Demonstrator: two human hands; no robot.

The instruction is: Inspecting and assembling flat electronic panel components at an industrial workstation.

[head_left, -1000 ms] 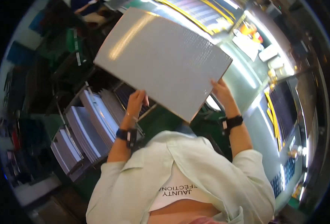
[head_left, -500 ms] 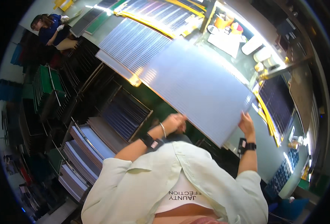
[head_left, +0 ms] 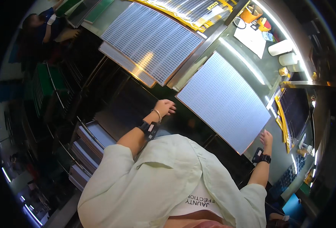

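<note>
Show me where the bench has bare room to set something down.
Bare patches on the grey-green benchtop: between the pale-blue dotted rectangular panel and the white paper sheet, and another between the right hand and the dark, yellow-edged rectangular panel. Crowded: the far edge, with orange round tubs and white cylindrical rolls.

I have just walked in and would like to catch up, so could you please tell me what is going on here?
A person in a pale green shirt stands at a bench where a pale dotted panel lies. Their empty left hand is in the air off the panel's left end; the right hand is beside its right end, though contact is hard to tell. Farther left lie overlapping patterned panels.
</note>
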